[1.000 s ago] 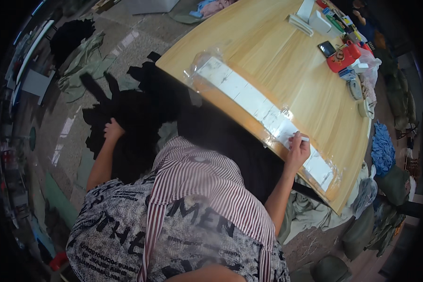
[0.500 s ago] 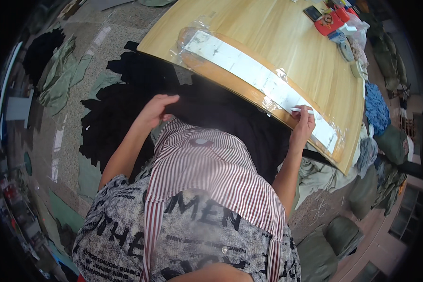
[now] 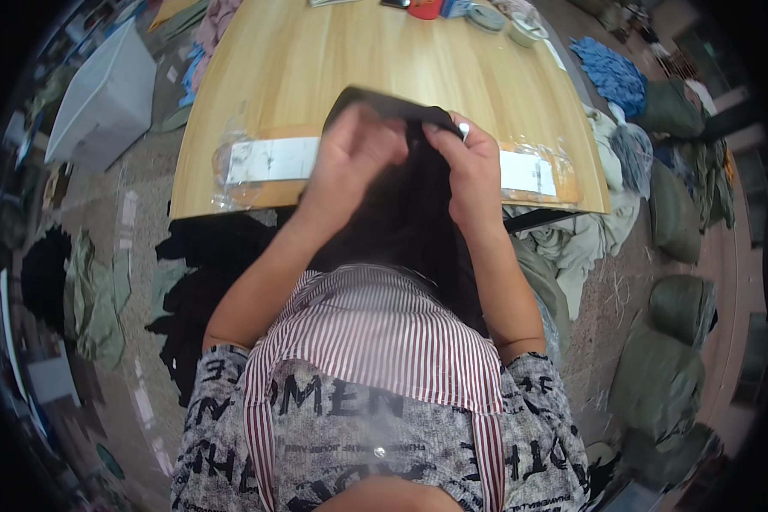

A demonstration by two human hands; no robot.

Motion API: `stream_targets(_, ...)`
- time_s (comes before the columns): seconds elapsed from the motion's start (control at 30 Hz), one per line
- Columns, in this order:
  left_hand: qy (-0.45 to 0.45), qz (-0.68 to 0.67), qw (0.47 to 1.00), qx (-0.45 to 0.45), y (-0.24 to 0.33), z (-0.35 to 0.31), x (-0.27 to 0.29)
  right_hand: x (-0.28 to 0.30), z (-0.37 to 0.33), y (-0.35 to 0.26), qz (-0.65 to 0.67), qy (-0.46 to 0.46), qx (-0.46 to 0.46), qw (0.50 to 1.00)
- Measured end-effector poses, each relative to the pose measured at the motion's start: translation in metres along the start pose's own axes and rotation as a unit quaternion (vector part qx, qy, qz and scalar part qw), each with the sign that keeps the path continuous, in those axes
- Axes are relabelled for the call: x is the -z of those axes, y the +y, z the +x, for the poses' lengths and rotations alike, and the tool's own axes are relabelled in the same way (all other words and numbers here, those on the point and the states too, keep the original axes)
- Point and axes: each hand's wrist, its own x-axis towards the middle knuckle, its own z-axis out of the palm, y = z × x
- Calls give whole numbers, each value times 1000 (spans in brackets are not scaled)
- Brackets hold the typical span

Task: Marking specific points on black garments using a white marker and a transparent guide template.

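A piece of black cloth (image 3: pixel 392 209) is held up over the table's near edge and hangs down to my lap. My left hand (image 3: pixel 354 149), blurred by motion, has its fingers curled at the cloth's upper part. My right hand (image 3: pixel 474 166) pinches the upper right edge between thumb and fingers. The white end of a slim stick (image 3: pixel 463 130), like a pen, shows among the right fingers; the rest of it is hidden. Behind the cloth, a white strip (image 3: pixel 269 160) is taped along the table's near side.
The wooden table (image 3: pixel 316 60) bears a tape roll (image 3: pixel 486 19) and a round tub (image 3: pixel 529 31) at its far right. Black cloth pieces (image 3: pixel 209 247) lie heaped at the left. Pale fabric (image 3: pixel 576 247) and stuffed green sacks (image 3: pixel 661 367) stand right; a white bin (image 3: pixel 107 102), far left.
The view has turned to face the table squarely. Both hands have come together and lifted the black cloth above the table edge. My right hand has left the white strip and taken the cloth.
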Motion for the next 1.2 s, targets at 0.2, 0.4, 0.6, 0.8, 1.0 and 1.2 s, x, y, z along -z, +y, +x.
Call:
stream_targets(0.2, -292, 371, 864, 177, -51, -12, -14, 40, 41, -25, 36, 93, 55, 993)
stream_targets(0.4, -202, 454, 863, 90, -67, -17, -19, 135, 80, 24, 42, 184, 16, 982)
stream_targets(0.6, -178, 475, 852, -132, -43, -5, -22, 104, 29, 6, -389, 93, 95, 912)
stream_targets(0.8, -114, 178, 969, 129, 36, 13, -12, 117, -17, -19, -540, -291, -16, 790)
stream_targets(1.0, -396, 172, 859, 274, 53, -15, 41, 99, -20, -116, -169, -485, 225, 828)
stream_targets(1.2, -116, -150, 982, 12, 105, -65, 107, 13, -32, -86, 170, -411, -2, 896)
